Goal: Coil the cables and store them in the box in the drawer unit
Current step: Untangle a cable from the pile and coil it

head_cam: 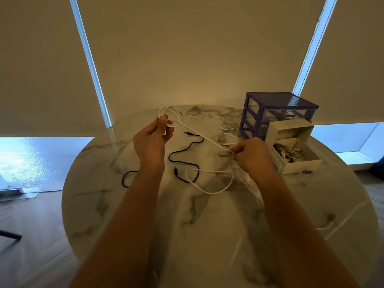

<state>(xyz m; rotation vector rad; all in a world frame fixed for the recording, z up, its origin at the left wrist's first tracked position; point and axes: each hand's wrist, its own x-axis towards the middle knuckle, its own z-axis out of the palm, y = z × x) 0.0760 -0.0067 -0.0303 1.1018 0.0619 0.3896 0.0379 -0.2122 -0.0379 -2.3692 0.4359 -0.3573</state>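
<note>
My left hand [152, 140] holds up several loops of a white cable [199, 134] above the round marble table [145, 215]. The cable runs taut down to my right hand [251, 153], which pinches it near its plug end. A black cable [185, 150] lies loose on the table between my hands. A second white cable [207, 179] curls on the table below my right hand, and a thin white one [225, 128] lies further back. A white box [295, 150] stands open at the right with coiled cables inside, in front of the purple drawer unit [274, 113].
Roller blinds cover the windows behind the table. Another white cable [332, 221] trails over the table's right edge. A small purple object [307, 171] lies by the box. Wooden floor shows at the left, with a dark chair leg [10, 235].
</note>
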